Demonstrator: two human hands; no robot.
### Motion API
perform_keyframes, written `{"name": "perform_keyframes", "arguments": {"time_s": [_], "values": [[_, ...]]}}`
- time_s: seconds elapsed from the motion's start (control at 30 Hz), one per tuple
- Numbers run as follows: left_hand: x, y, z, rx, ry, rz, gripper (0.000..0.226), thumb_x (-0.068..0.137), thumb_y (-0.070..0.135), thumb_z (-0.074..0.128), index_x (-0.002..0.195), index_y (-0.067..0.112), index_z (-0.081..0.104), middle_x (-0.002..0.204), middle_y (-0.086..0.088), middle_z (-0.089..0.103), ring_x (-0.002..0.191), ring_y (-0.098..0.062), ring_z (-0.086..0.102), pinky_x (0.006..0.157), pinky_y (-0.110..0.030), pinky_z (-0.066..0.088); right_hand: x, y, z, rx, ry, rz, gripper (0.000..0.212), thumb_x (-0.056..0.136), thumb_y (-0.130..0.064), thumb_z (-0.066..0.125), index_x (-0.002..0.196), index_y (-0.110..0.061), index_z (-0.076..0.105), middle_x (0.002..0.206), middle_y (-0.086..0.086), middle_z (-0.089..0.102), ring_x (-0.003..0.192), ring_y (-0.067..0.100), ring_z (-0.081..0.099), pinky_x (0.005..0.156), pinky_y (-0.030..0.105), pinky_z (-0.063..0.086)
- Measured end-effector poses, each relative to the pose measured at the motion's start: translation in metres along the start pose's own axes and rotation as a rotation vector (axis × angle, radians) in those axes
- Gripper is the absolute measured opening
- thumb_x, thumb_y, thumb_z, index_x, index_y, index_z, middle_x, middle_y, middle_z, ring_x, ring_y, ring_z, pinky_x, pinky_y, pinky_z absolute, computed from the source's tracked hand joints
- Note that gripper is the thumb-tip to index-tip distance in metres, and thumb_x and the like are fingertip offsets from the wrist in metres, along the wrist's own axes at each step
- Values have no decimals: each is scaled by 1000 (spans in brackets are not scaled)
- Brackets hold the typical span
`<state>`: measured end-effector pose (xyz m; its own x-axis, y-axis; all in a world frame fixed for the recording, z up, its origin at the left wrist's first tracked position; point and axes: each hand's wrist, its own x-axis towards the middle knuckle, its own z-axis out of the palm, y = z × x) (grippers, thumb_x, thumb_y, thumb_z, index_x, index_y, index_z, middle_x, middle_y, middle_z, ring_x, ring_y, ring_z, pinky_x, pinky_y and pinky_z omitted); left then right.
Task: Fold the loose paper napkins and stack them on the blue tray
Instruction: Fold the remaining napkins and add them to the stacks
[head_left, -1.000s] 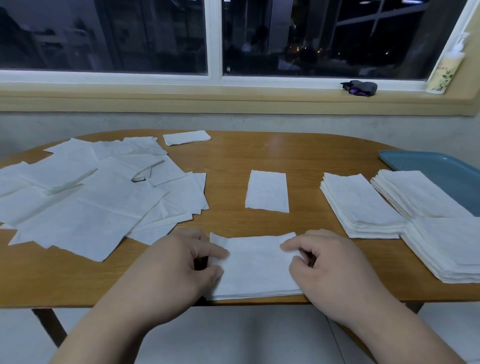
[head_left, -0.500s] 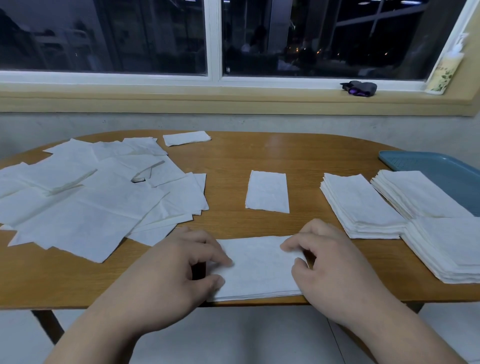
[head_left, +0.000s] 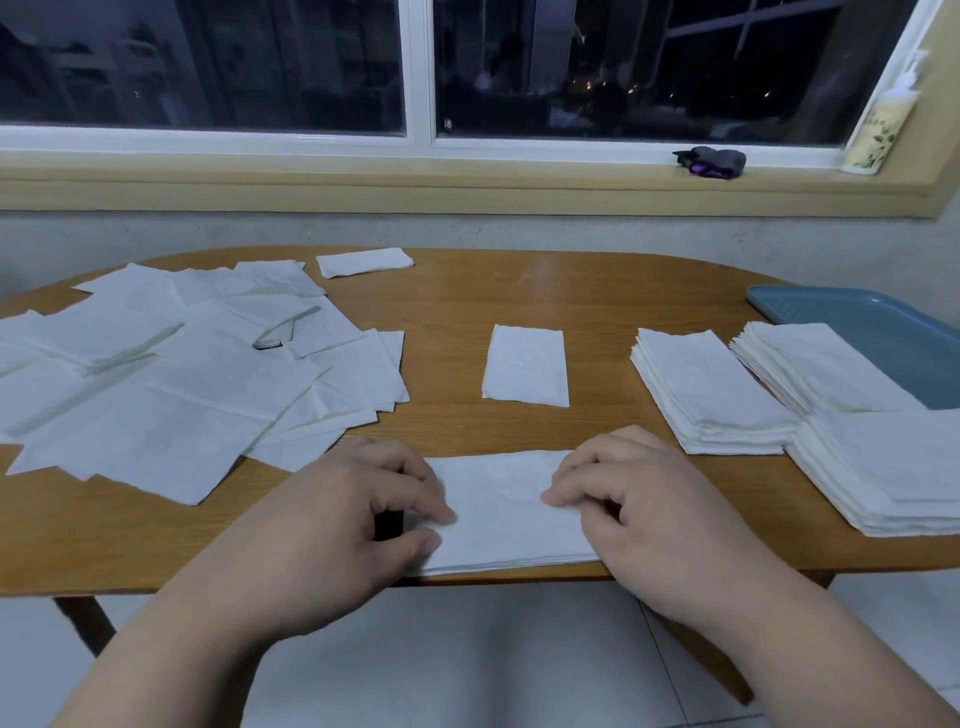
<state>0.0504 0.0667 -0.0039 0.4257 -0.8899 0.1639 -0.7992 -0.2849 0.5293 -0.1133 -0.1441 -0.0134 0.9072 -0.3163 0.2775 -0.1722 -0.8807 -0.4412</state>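
1. The napkin strip (head_left: 506, 514), a white paper napkin folded into a long rectangle, lies flat at the 6 o'clock edge of the wooden table (head_left: 597, 291), its near long edge almost flush with the table's rim.
2. The left hand (head_left: 353, 519) is at the strip's 9 o'clock end. Its index finger lies on top of the paper with the thumb just below it, and the two pinch that end.
3. The right hand (head_left: 649, 519) covers the strip's 3 o'clock end. Its fingers are bent, with the tips down on the paper and the thumb tucked under the index, gripping that end.
4. The bare middle of the strip shows between the two hands.
5. At 12 o'clock from the strip, apart from it, lies a single folded napkin (head_left: 525, 366).
6. The loose napkins (head_left: 156, 389) lie spread and overlapping at the table's 9 o'clock side. A small folded napkin (head_left: 363, 261) lies at their 1 o'clock.
7. At 3 o'clock are three stacks of folded napkins:
   - the inner stack (head_left: 711, 395) on the table;
   - the far stack (head_left: 821, 364) overlapping the blue tray (head_left: 883, 327);
   - the near stack (head_left: 893, 467).
8. The tray is at 2 o'clock.
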Motion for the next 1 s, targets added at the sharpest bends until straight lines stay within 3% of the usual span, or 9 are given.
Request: {"name": "perform_keyframes", "arguments": {"time_s": [0.1,0.27,0.4,0.57,0.67,0.77,0.83,0.9,1.0], "values": [[-3,2,-1,44,-17,70,12,80,44,76,92,48,74,110,33,58,114,0,48,85,-16,42,-2,2,0,1,6,1,34,91,-7,59,95,-35,77,96,-33,60,111,-3,45,97,27,39],[-5,2,2,65,-74,99,46,59,74,68,98,50,71,117,35,52,118,-3,44,92,-18,39,-6,5,-3,12,0,27,33,91,-8,58,93,-36,76,98,-31,61,112,-2,46,94,22,41],[-3,2,12,142,-87,144,56,57,71,74,108,50,63,118,34,45,119,-1,41,92,-16,38,-11,6,-6,25,-6,48,32,92,-8,58,93,-35,76,98,-30,62,112,-3,46,93,18,39],[-3,3,18,205,-11,229,40,71,64,59,108,48,62,110,32,49,110,-2,46,85,-18,42,-20,7,-8,50,7,77,33,91,-7,58,89,-35,76,101,-32,61,110,-4,46,87,8,35],[-6,8,17,178,34,250,26,79,54,57,101,45,69,102,30,55,102,-4,51,81,-19,43,-25,7,-9,56,25,80,31,91,-9,58,89,-34,77,102,-34,59,110,-5,45,91,15,38],[-10,15,17,133,90,261,19,84,46,57,95,42,72,98,29,60,98,-5,54,81,-18,43,-33,3,-12,52,25,54,17,89,-38,59,92,-36,75,102,-33,60,113,-3,45,98,25,38],[-12,20,17,100,125,252,16,85,43,58,91,39,72,94,27,62,96,-7,55,80,-20,43,-41,0,-18,26,-54,44,48,76,-74,50,108,-42,69,108,-37,54,121,-4,38,104,23,32],[-14,27,17,66,164,243,12,84,42,58,86,38,69,92,27,62,96,-9,56,80,-22,43,-47,-1,-20,-72,-118,56,76,60,-95,45,124,-53,53,116,-42,40,124,-8,27,106,19,23],[-13,40,19,-20,208,236,9,84,40,59,82,36,66,90,21,65,94,-12,58,78,-27,44,-54,-4,-17,-144,20,-15,47,78,-73,52,115,-47,63,106,-35,51,113,-7,37,102,24,28]]}}
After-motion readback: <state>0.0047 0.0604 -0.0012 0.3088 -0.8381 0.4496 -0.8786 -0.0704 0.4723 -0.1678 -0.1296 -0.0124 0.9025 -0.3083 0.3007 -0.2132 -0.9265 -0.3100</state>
